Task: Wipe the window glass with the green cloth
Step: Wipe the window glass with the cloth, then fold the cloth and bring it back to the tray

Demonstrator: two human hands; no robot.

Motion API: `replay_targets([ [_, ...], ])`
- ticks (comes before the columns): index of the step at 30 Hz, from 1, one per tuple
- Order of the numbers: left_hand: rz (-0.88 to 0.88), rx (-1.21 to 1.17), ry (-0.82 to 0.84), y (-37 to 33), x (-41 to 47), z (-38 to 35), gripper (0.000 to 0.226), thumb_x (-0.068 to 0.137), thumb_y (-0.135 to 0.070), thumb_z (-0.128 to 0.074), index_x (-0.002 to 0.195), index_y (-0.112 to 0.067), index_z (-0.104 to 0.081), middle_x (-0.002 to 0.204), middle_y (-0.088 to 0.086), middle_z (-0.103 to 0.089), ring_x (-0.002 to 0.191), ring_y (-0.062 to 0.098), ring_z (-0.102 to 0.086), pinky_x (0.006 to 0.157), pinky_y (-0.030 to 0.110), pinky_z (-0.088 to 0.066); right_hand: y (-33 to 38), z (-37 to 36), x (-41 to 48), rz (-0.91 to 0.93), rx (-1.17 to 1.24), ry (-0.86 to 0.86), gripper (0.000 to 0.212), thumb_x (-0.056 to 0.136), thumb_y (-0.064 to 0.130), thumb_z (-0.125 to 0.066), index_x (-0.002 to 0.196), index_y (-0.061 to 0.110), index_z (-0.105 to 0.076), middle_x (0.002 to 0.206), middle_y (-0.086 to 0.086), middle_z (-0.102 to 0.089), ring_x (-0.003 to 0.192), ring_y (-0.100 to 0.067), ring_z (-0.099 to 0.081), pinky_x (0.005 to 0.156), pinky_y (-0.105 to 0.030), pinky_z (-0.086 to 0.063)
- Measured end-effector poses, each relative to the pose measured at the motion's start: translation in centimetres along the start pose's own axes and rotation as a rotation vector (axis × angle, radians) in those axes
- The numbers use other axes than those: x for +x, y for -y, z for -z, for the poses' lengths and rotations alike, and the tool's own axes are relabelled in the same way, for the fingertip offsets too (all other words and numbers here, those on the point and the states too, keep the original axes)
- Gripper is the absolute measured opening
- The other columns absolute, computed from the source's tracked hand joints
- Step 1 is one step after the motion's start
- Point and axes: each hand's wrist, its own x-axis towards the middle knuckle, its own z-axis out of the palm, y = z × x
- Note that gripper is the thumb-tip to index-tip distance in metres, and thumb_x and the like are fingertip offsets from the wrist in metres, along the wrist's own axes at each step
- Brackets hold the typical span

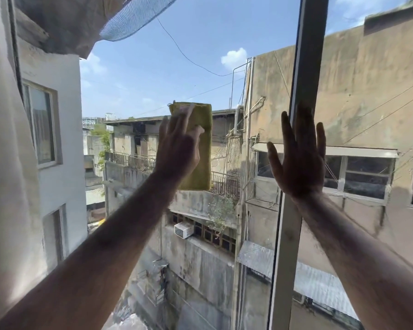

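Observation:
A folded green cloth (202, 148) lies flat against the window glass (153, 75) near the middle of the view. My left hand (178, 148) presses on the cloth's left half with fingers spread, covering part of it. My right hand (298, 158) rests flat with fingers apart on the vertical window frame (306, 67) and the glass beside it, holding nothing. Both forearms reach up from the bottom of the view.
A pale curtain (7, 163) hangs along the left edge, with blue netting (134, 17) at the top. Beyond the glass stand concrete buildings, overhead wires and blue sky. A second pane (379, 91) lies right of the frame.

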Motion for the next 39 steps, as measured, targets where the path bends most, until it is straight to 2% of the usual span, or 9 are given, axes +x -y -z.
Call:
replay_targets([
  [4,0.052,-0.052,0.103,0.2,2.5,1.4,0.039,0.085,-0.009,-0.079,0.120,-0.007,-0.062,0.162,0.013,-0.045,0.154,0.031,-0.039,0.131,0.063,-0.021,0.1,0.3,0.0,-0.010,0.017,0.005,0.069,0.112,0.049,-0.037,0.171,0.016,-0.026,0.180,-0.019,-0.017,0.168,-0.032,-0.017,0.136,-0.056,-0.018],
  [9,0.090,0.016,0.097,0.2,4.0,2.7,0.073,0.076,-0.018,-0.090,0.136,-0.008,-0.050,0.130,0.015,-0.067,0.129,0.036,-0.059,0.127,0.054,-0.033,-0.1,0.2,0.0,-0.006,0.038,0.013,0.069,0.111,0.046,-0.044,0.171,0.016,-0.026,0.180,-0.019,-0.017,0.168,-0.033,-0.017,0.136,-0.057,-0.018],
  [14,0.078,-0.036,0.169,0.8,4.4,3.1,0.049,0.075,-0.024,-0.091,0.113,-0.001,-0.070,0.109,0.022,-0.072,0.104,0.037,-0.065,0.087,0.041,-0.053,-0.2,0.0,-0.2,0.005,0.030,0.038,0.070,0.112,0.049,-0.041,0.171,0.017,-0.024,0.180,-0.021,-0.015,0.169,-0.034,-0.014,0.136,-0.058,-0.017],
  [22,0.134,-0.213,0.163,2.1,0.9,5.0,0.060,0.079,-0.035,-0.090,0.124,-0.004,-0.066,0.112,0.020,-0.077,0.098,0.034,-0.074,0.088,0.043,-0.064,-0.2,2.3,0.1,-0.016,0.124,0.224,0.077,0.109,0.056,-0.042,0.173,0.019,-0.019,0.182,-0.016,-0.006,0.170,-0.030,-0.007,0.138,-0.057,-0.012],
  [28,0.300,-0.554,0.125,1.6,-1.3,7.5,0.044,0.079,-0.031,-0.090,0.108,-0.003,-0.071,0.096,0.014,-0.075,0.079,0.024,-0.064,0.060,0.020,-0.050,4.7,6.3,-1.6,0.005,0.617,0.299,0.090,0.098,0.058,-0.062,0.167,0.009,-0.033,0.169,-0.015,-0.044,0.149,-0.024,-0.050,0.122,-0.043,-0.042],
  [31,0.438,-0.739,0.134,1.0,-3.3,8.2,0.041,0.078,-0.034,-0.090,0.104,-0.008,-0.071,0.094,0.009,-0.074,0.080,0.022,-0.064,0.065,0.026,-0.052,8.0,7.4,-3.4,-0.308,0.944,0.510,0.097,0.086,0.037,-0.087,0.165,0.018,-0.035,0.131,0.001,-0.070,0.108,-0.013,-0.071,0.088,-0.024,-0.060],
  [33,0.552,-0.857,0.161,0.8,-5.2,8.4,0.039,0.078,-0.036,-0.090,0.105,-0.017,-0.069,0.094,-0.001,-0.071,0.085,0.020,-0.067,0.072,0.034,-0.060,9.0,7.5,-4.7,-0.613,1.167,0.635,0.078,0.083,0.022,-0.092,0.151,0.021,-0.054,0.109,0.010,-0.072,0.089,-0.012,-0.073,0.069,-0.015,-0.062],
  [36,0.716,-0.997,0.298,1.4,-9.2,7.9,0.045,0.083,-0.035,-0.086,0.117,-0.014,-0.066,0.110,0.005,-0.072,0.104,0.032,-0.073,0.087,0.050,-0.066,8.8,7.3,-8.2,-0.867,1.381,0.712,0.025,0.082,0.011,-0.090,0.103,0.020,-0.080,0.086,0.005,-0.083,0.076,-0.012,-0.079,0.061,-0.020,-0.064],
  [39,0.863,-1.114,0.486,2.3,-15.3,6.3,0.041,0.091,-0.030,-0.078,0.123,-0.007,-0.066,0.116,0.013,-0.072,0.107,0.036,-0.073,0.090,0.054,-0.066,9.1,8.2,-13.9,-1.065,1.456,0.826,0.014,0.078,0.016,-0.092,0.088,0.016,-0.082,0.078,0.003,-0.082,0.065,-0.011,-0.077,0.051,-0.023,-0.060],
])
